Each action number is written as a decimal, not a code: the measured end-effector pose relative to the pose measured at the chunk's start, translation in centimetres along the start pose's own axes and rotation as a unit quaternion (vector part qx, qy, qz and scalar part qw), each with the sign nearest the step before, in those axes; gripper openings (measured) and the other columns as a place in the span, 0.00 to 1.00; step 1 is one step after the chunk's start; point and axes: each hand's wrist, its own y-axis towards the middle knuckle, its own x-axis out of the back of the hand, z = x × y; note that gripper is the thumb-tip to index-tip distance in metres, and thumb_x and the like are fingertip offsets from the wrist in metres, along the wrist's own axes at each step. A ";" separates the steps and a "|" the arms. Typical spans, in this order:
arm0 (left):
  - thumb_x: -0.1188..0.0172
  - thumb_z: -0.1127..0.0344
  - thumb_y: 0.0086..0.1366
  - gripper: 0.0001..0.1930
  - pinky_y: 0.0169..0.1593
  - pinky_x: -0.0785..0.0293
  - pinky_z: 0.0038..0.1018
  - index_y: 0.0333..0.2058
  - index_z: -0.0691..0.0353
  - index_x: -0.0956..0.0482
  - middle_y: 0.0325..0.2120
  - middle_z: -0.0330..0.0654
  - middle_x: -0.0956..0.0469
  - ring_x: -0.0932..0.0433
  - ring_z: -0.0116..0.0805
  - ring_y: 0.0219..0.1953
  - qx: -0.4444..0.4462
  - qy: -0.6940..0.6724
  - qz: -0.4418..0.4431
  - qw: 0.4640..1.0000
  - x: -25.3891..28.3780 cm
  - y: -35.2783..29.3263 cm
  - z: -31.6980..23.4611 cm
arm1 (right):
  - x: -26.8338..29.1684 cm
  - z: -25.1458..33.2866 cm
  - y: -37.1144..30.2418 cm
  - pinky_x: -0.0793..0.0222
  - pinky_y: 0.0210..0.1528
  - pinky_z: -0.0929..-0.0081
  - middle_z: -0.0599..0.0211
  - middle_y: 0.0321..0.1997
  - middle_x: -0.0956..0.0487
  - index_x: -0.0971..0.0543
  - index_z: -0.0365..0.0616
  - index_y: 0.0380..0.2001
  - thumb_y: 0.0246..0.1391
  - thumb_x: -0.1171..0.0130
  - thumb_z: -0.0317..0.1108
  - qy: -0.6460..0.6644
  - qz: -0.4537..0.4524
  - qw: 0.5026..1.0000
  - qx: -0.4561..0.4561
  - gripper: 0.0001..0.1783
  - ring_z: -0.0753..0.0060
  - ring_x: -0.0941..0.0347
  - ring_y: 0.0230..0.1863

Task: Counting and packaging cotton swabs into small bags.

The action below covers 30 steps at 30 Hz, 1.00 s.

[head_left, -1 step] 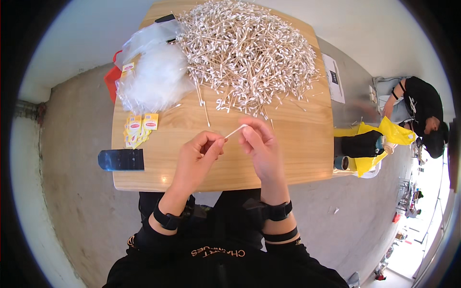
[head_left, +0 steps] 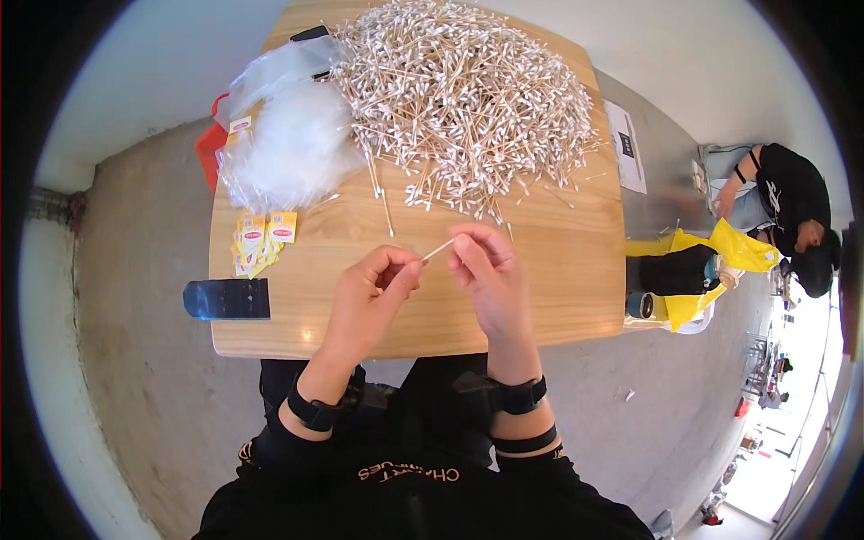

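Observation:
Over the near half of the wooden table (head_left: 558, 270), a single cotton swab (head_left: 438, 249) is stretched between my two hands. My left hand (head_left: 373, 288) pinches its lower left end between thumb and fingers. At the upper right end, the fingertips of my right hand (head_left: 490, 279) close over the tip and hide it. Beyond my hands rises a large heap of cotton swabs (head_left: 468, 90) with white tips and pale wooden sticks. A few loose swabs (head_left: 389, 214) lie at the heap's near left edge.
Clear plastic bags (head_left: 292, 148) are piled left of the heap. Small yellow cards (head_left: 255, 247) lie nearer, above a dark blue flat piece (head_left: 227, 300) overhanging the table's left edge. To the right are a yellow bag (head_left: 742, 247), a dark cup (head_left: 640, 306) and another person (head_left: 792, 198).
My right fingertips have closed over the swab's upper right tip, which showed white before. My left hand has stayed almost in place.

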 end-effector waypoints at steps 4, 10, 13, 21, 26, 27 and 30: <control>0.43 0.68 0.60 0.09 0.32 0.35 0.15 0.38 0.66 0.27 0.25 0.32 0.28 0.32 0.17 0.27 -0.028 0.015 -0.010 0.999 -0.2 0.1 0.0 | 0.2 -0.8 0.5 0.39 0.27 0.88 0.74 0.30 0.25 0.25 0.40 0.38 0.55 0.45 0.33 0.093 -0.020 0.995 0.010 0.10 0.85 0.31 0.30; 0.45 0.65 0.62 0.09 0.33 0.33 0.18 0.36 0.65 0.26 0.25 0.33 0.28 0.32 0.19 0.27 0.030 -0.065 0.024 0.997 0.2 0.5 0.2 | 0.4 -0.8 0.5 0.39 0.29 0.88 0.75 0.28 0.25 0.25 0.41 0.37 0.55 0.45 0.33 0.148 -0.032 0.988 0.004 0.08 0.86 0.32 0.28; 0.46 0.65 0.63 0.08 0.33 0.34 0.18 0.32 0.65 0.26 0.24 0.34 0.28 0.32 0.19 0.27 0.045 -0.044 0.021 0.998 0.6 0.6 0.6 | 0.2 -1.4 0.2 0.40 0.29 0.88 0.76 0.27 0.26 0.25 0.42 0.37 0.55 0.45 0.33 0.096 -0.038 0.995 -0.007 0.09 0.87 0.33 0.28; 0.44 0.67 0.62 0.06 0.29 0.37 0.14 0.29 0.64 0.27 0.20 0.30 0.31 0.35 0.15 0.23 -0.016 -0.030 -0.039 0.999 -0.4 0.8 1.0 | -0.9 -1.7 -0.3 0.40 0.30 0.88 0.77 0.27 0.27 0.24 0.40 0.40 0.57 0.47 0.35 0.168 -0.059 0.983 -0.045 0.12 0.87 0.36 0.27; 0.43 0.71 0.60 0.04 0.28 0.39 0.14 0.28 0.63 0.28 0.20 0.29 0.31 0.35 0.14 0.24 -0.028 -0.049 -0.043 0.997 -0.8 0.7 1.9 | -1.5 -2.0 -0.7 0.42 0.29 0.88 0.79 0.26 0.29 0.25 0.38 0.42 0.58 0.49 0.36 0.175 -0.051 0.982 -0.051 0.14 0.87 0.38 0.26; 0.43 0.71 0.60 0.04 0.28 0.39 0.14 0.28 0.63 0.28 0.20 0.29 0.31 0.35 0.14 0.24 -0.027 -0.049 -0.041 0.998 -0.8 0.6 1.9 | -1.4 -2.1 -0.7 0.43 0.29 0.88 0.79 0.25 0.30 0.24 0.38 0.42 0.58 0.48 0.36 0.169 -0.048 0.984 -0.040 0.14 0.87 0.38 0.25; 0.43 0.72 0.60 0.03 0.32 0.37 0.14 0.30 0.63 0.28 0.23 0.30 0.30 0.34 0.16 0.26 -0.019 -0.019 -0.023 0.999 -0.7 0.7 2.0 | -1.0 -2.3 -0.7 0.42 0.28 0.88 0.78 0.24 0.31 0.25 0.36 0.42 0.58 0.49 0.35 0.164 -0.041 0.985 -0.030 0.14 0.88 0.38 0.25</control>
